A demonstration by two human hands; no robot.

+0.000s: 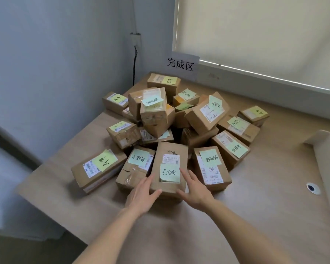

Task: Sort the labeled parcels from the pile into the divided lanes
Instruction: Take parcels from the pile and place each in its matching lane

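Progress: The sorting is looking like it is just starting. Almost all the boxes are still sitting in one big pile, and no lanes are showing here.
Left to do: Nearly everything. Each box is waiting to go to its own lane.
Box in front: A tall brown box is lying at the near edge of the pile, on the desk, leaning a bit on the boxes behind it. It is wearing a white printed label and a green sticky note with handwriting (too scribbly for me to read).
Other boxes: They are brown cardboard too, most with a green or yellow note on top, and some are tipping on each other.
Left hand: It is wide open, fingers straight, touching the box's left side, thumb at the near edge.
Right hand: It is open too, fingers straight along the box's right side. Neither is gripping anything yet.
Sign: A white paper sign is standing behind the pile.
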